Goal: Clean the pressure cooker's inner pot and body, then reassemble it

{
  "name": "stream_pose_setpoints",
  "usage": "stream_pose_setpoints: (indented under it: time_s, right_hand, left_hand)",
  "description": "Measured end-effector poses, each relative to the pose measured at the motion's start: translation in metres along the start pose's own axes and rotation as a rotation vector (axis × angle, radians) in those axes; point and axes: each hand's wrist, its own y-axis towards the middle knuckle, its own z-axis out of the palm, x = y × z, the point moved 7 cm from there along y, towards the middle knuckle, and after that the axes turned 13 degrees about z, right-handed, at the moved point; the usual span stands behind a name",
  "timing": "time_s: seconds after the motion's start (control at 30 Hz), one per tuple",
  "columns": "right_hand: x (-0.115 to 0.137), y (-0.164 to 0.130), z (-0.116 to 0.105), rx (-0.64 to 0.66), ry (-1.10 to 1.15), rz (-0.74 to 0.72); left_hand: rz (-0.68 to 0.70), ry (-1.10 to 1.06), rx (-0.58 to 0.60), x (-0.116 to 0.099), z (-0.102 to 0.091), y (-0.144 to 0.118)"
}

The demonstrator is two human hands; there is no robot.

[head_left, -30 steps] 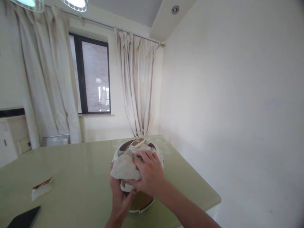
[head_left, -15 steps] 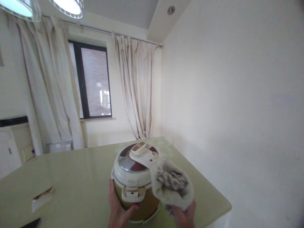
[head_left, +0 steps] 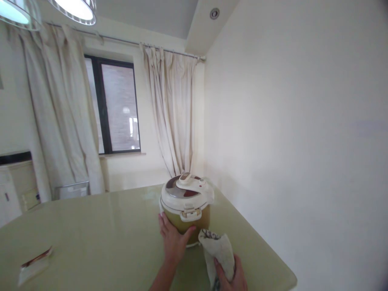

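An electric pressure cooker with a white lid and a gold-green body stands upright on the pale green table. My left hand grips its lower body, fingers along the left side and thumb across the front. In my right hand is a bunched cloth, whitish with a dark pattern. The cloth is just in front of the cooker's lower right side; I cannot tell whether it touches. The lid, with its handle and knob, is in full view.
The table has a wall along its right side. A small white and brown packet lies at the left. Beyond the far edge are curtains and a window.
The cooker has shifted away from me and rightward on the table, my left hand still on it. My right hand has brought the cloth down from beside the lid.
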Motion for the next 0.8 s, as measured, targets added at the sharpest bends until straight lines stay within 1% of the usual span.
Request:
stream_pose_setpoints:
  time_s: [0.1, 0.17, 0.2, 0.23, 0.3, 0.33, 0.4, 0.43, 0.5, 0.57, 0.63, 0.7, 0.8]
  right_hand:
    - [0.006, 0.014, 0.007, 0.122, 0.005, 0.044]
    - [0.019, 0.025, 0.011, 0.212, 0.018, 0.059]
    - [0.026, 0.031, 0.01, 0.232, 0.02, 0.049]
    - [0.031, 0.038, 0.009, 0.226, 0.013, 0.027]
    - [0.035, 0.05, 0.004, 0.162, -0.044, -0.044]
    - [0.033, 0.055, 0.002, 0.114, -0.092, -0.082]
    - [0.025, 0.063, 0.0, 0.027, -0.198, -0.165]
    - [0.021, 0.065, 0.001, -0.005, -0.243, -0.205]
    - [0.012, 0.069, 0.005, -0.045, -0.314, -0.269]
    - [0.007, 0.072, 0.008, -0.052, -0.367, -0.299]
    - [0.003, 0.073, 0.012, -0.02, -0.416, -0.297]
    - [0.003, 0.073, 0.014, 0.019, -0.467, -0.279]
    - [0.007, 0.07, 0.015, 0.058, -0.553, -0.262]
  left_hand:
    - [-0.064, 0.002, 0.055, -0.004, 0.026, 0.019]
    - [-0.128, -0.005, 0.113, -0.003, 0.036, 0.03]
    - [-0.15, -0.008, 0.149, -0.002, 0.038, 0.034]
    - [-0.149, -0.011, 0.19, 0.0, 0.039, 0.036]
    - [-0.07, -0.021, 0.269, 0.005, 0.034, 0.034]
    - [-0.01, -0.024, 0.302, 0.009, 0.029, 0.028]
    - [0.096, -0.006, 0.363, 0.021, 0.017, 0.005]
    - [0.116, 0.029, 0.407, 0.029, 0.012, -0.01]
    - [0.112, 0.141, 0.543, 0.046, 0.006, -0.042]
    - [0.121, 0.217, 0.647, 0.052, 0.002, -0.065]
    - [0.175, 0.252, 0.705, 0.046, 0.0, -0.075]
    - [0.232, 0.282, 0.741, 0.036, -0.002, -0.076]
    - [0.274, 0.334, 0.785, 0.021, -0.008, -0.076]
